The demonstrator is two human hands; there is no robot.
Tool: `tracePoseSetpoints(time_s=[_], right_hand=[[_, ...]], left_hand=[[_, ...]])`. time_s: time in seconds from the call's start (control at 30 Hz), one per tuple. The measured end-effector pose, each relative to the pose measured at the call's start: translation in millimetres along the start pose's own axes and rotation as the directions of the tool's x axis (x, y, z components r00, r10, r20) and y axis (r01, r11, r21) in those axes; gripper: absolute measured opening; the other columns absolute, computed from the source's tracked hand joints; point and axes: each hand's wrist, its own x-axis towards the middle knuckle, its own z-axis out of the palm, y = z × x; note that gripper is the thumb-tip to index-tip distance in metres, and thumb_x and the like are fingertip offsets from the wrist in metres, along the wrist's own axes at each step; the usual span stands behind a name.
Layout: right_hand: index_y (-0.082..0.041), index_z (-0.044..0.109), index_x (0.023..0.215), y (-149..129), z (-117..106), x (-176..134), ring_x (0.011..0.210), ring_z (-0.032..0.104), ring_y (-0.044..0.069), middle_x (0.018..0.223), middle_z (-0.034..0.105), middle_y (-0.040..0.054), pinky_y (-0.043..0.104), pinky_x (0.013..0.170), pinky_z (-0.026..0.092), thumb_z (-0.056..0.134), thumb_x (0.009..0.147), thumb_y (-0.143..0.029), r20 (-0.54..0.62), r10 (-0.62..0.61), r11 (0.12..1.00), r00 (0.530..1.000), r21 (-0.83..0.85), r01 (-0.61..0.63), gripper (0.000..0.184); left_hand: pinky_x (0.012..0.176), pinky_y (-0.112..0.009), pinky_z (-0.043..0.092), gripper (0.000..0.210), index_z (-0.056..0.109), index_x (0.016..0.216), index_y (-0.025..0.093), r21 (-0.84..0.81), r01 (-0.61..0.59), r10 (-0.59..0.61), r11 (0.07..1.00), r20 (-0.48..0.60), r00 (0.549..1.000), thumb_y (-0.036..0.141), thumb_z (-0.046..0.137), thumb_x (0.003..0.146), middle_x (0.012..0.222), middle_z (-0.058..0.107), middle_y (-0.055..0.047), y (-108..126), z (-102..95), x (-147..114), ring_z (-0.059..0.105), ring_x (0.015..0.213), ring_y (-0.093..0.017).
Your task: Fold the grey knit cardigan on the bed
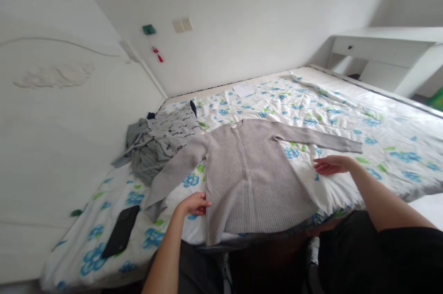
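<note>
A beige-grey ribbed sweater (245,174) is spread on the bed with its neck away from me and both sleeves stretched outward. Its lower edge reaches the near side of the bed, and a fold rises in the lower left of the body. My left hand (194,204) is closed at the sweater's left side edge, thumb lying on the fabric, fingers curled beneath. To the right of the body, just below the right sleeve, my right hand (330,165) hovers over the sheet, fingers stretched out and holding nothing.
Crumpled grey clothes (166,141) with printed letters lie at the left by the headboard (65,146). A black phone (121,231) rests on the floral sheet (349,183) at the near left. A white paper (243,90) lies near the wall; a white desk (380,51) stands at the far right.
</note>
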Motion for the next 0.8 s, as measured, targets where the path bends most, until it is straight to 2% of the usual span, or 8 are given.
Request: tracePoseSetpoints(time_s=[0.1, 0.23, 0.37, 0.47, 0.57, 0.6, 0.67, 0.8], right_hand=[[-0.016, 0.080, 0.100, -17.2, 54.3, -23.5, 0.090, 0.086, 0.024, 0.109, 0.086, 0.0174, 0.023, 0.065, 0.068, 0.095, 0.092, -0.042, 0.206, 0.088, 0.934, 0.975, -0.357, -0.009, 0.031], [-0.015, 0.078, 0.089, -19.3, 106.1, -45.7, 0.078, 0.084, 0.021, 0.096, 0.085, 0.0122, 0.022, 0.060, 0.066, 0.099, 0.084, -0.032, 0.315, 0.187, 0.788, 0.931, -0.614, 0.050, 0.027], [-0.016, 0.074, 0.079, 0.1, 105.3, -51.3, 0.058, 0.073, 0.014, 0.076, 0.076, 0.0048, 0.017, 0.052, 0.060, 0.095, 0.075, -0.014, 0.290, 0.244, 0.719, 0.925, -0.695, 0.028, 0.021], [-0.015, 0.073, 0.074, 12.3, 91.1, -47.4, 0.052, 0.068, 0.012, 0.076, 0.074, 0.0064, 0.015, 0.048, 0.054, 0.088, 0.078, -0.013, 0.166, 0.291, 0.657, 0.942, -0.750, -0.071, 0.016], [-0.013, 0.073, 0.069, 16.1, 88.4, -45.1, 0.049, 0.066, 0.010, 0.078, 0.074, 0.0101, 0.014, 0.048, 0.052, 0.081, 0.087, -0.015, 0.042, 0.333, 0.588, 0.942, -0.790, -0.173, 0.020], [-0.012, 0.073, 0.070, 15.7, 90.5, -45.8, 0.050, 0.066, 0.009, 0.079, 0.074, 0.0103, 0.014, 0.048, 0.053, 0.079, 0.089, -0.015, 0.035, 0.323, 0.600, 0.946, -0.781, -0.176, 0.020], [-0.013, 0.074, 0.074, 12.9, 97.1, -49.3, 0.052, 0.067, 0.010, 0.082, 0.075, 0.0098, 0.015, 0.049, 0.055, 0.078, 0.091, -0.016, 0.052, 0.259, 0.658, 0.964, -0.740, -0.137, 0.018], [-0.017, 0.074, 0.089, 5.3, 109.3, -59.5, 0.060, 0.071, 0.012, 0.092, 0.077, 0.0075, 0.020, 0.054, 0.062, 0.085, 0.090, -0.025, 0.123, 0.012, 0.814, 0.992, -0.577, 0.061, 0.013]], left_hand=[[0.070, -0.031, 0.061, 0.059, 0.056, 0.078, 0.024, -0.015, 0.016, -0.016, 1.000, 0.033, 0.999, 0.047, 0.106, 0.057, 0.066, 0.062, 0.005, 0.1, 7.4, -7.9, 0.068, 0.065, -0.017], [0.079, -0.035, 0.064, 0.050, 0.064, 0.083, 0.023, -0.084, -0.068, 0.074, 0.994, 0.069, 0.995, 0.045, 0.103, 0.061, 0.078, 0.073, 0.002, -1.0, 14.3, -20.2, 0.074, 0.075, -0.020], [0.081, -0.034, 0.062, 0.031, 0.070, 0.089, 0.021, 0.048, -0.058, 0.071, 0.997, -0.348, 0.935, 0.041, 0.091, 0.078, 0.090, 0.081, -0.007, -12.7, -2.6, -42.8, 0.080, 0.091, -0.027], [0.096, -0.039, 0.061, 0.029, 0.073, 0.114, 0.020, 0.066, -0.018, 0.060, 0.998, -0.709, 0.703, 0.036, 0.078, 0.090, 0.121, 0.084, -0.017, -34.0, -32.4, -68.7, 0.078, 0.122, -0.034], [0.105, -0.050, 0.061, 0.050, 0.070, 0.139, 0.015, -0.042, 0.074, -0.062, 0.996, -0.951, 0.304, 0.040, 0.072, 0.096, 0.140, 0.079, -0.025, -63.7, -56.5, -90.5, 0.074, 0.134, -0.043], [0.105, -0.054, 0.062, 0.058, 0.068, 0.146, 0.013, -0.092, 0.099, -0.112, 0.991, -0.967, 0.227, 0.043, 0.072, 0.096, 0.144, 0.077, -0.028, -74.3, -60.8, -94.6, 0.074, 0.135, -0.046], [0.106, -0.059, 0.062, 0.075, 0.063, 0.155, 0.008, -0.184, 0.159, -0.216, 0.970, -0.951, 0.222, 0.053, 0.072, 0.096, 0.148, 0.073, -0.034, -94.8, -64.7, -98.1, 0.073, 0.137, -0.051], [0.099, -0.057, 0.065, 0.071, 0.072, 0.143, 0.008, -0.229, 0.255, -0.310, 0.939, -0.887, 0.344, 0.058, 0.073, 0.094, 0.141, 0.076, -0.035, -124.3, -67.8, -97.3, 0.075, 0.133, -0.053]])
